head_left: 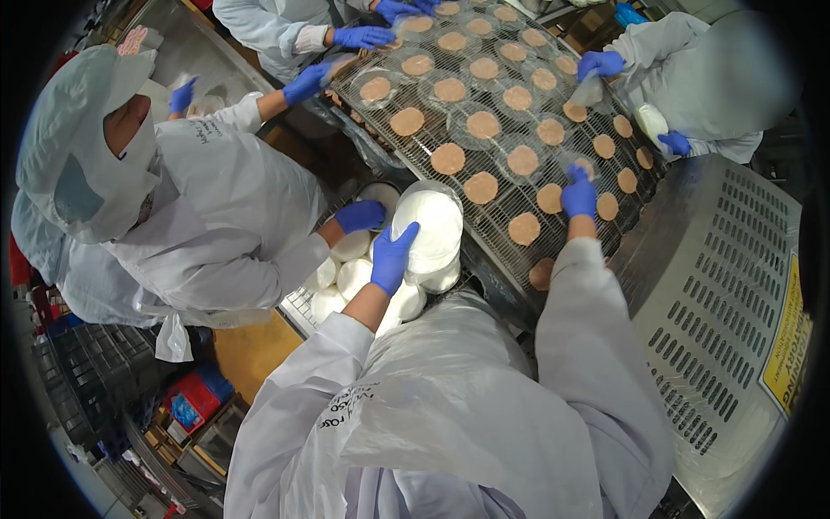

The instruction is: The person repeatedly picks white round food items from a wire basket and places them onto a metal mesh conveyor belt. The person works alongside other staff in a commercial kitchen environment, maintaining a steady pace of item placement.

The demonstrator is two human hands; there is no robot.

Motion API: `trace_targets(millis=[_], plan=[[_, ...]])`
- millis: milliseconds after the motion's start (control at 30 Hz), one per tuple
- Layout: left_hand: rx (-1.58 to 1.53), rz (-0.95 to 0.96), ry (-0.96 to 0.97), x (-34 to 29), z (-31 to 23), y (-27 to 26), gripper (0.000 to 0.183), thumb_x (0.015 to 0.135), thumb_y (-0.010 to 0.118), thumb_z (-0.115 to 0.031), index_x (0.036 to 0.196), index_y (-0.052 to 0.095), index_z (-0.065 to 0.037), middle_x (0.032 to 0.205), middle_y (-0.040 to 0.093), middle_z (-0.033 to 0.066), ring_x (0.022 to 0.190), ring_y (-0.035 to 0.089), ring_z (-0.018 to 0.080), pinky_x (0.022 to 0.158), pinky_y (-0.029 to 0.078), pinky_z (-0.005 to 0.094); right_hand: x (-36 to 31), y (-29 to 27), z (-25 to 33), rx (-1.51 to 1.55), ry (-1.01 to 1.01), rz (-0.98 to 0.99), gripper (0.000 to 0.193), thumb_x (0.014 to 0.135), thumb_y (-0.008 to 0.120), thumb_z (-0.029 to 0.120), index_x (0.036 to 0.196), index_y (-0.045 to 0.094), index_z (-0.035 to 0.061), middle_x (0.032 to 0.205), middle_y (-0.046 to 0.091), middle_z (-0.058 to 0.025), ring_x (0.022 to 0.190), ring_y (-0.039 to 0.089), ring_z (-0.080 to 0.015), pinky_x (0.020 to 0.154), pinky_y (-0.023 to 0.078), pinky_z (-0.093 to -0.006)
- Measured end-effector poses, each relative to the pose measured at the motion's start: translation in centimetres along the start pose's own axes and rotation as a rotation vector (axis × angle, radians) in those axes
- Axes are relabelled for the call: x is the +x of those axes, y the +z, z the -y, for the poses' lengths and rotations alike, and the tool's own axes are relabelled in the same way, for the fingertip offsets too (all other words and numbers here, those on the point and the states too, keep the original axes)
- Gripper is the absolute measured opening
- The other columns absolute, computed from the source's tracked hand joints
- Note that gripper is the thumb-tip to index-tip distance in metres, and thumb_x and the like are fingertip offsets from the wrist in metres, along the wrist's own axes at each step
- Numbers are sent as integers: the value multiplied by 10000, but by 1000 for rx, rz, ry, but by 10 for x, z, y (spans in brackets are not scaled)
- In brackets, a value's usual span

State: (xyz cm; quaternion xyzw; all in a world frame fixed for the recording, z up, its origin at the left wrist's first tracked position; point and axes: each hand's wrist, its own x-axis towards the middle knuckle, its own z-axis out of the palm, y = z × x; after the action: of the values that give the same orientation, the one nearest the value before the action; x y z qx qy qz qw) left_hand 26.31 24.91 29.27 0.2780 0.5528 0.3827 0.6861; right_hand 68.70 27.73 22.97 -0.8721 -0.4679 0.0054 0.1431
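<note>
My left hand (pixel 392 258) grips a thick stack of round white film sheets (pixel 425 229), thumb on top, beside the belt's near edge. Reaching over the wire mesh conveyor (pixel 506 208), my right hand (pixel 578 195) has its fingertips closed at a thin clear film disc (pixel 571 163) lying over a round pinkish-brown patty (pixel 585 168). Rows of such patties cover the belt; several farther ones carry clear discs, while nearer ones such as this patty (pixel 523 229) are bare. Below my left hand, more white film stacks (pixel 354 278) sit in a white wire basket (pixel 299 310).
A co-worker on the left (pixel 216 190) has one gloved hand (pixel 360 216) close to my stack. Other gloved hands work across the belt, including one at the right (pixel 600 65). A slotted metal guard (pixel 718 294) rises on my right. Dark crates (pixel 104 355) stand lower left.
</note>
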Motion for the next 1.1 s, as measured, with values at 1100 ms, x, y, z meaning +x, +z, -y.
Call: trace_targets(millis=[1100], plan=[[84, -4, 53, -23, 16, 1, 374, 831, 679, -181, 1116, 588, 43, 993, 649, 105, 841, 620, 156, 759, 500, 283, -154, -64, 180, 539, -335, 495, 281, 841, 589, 207, 1006, 610, -19, 986, 624, -210, 900, 604, -348, 765, 484, -383]])
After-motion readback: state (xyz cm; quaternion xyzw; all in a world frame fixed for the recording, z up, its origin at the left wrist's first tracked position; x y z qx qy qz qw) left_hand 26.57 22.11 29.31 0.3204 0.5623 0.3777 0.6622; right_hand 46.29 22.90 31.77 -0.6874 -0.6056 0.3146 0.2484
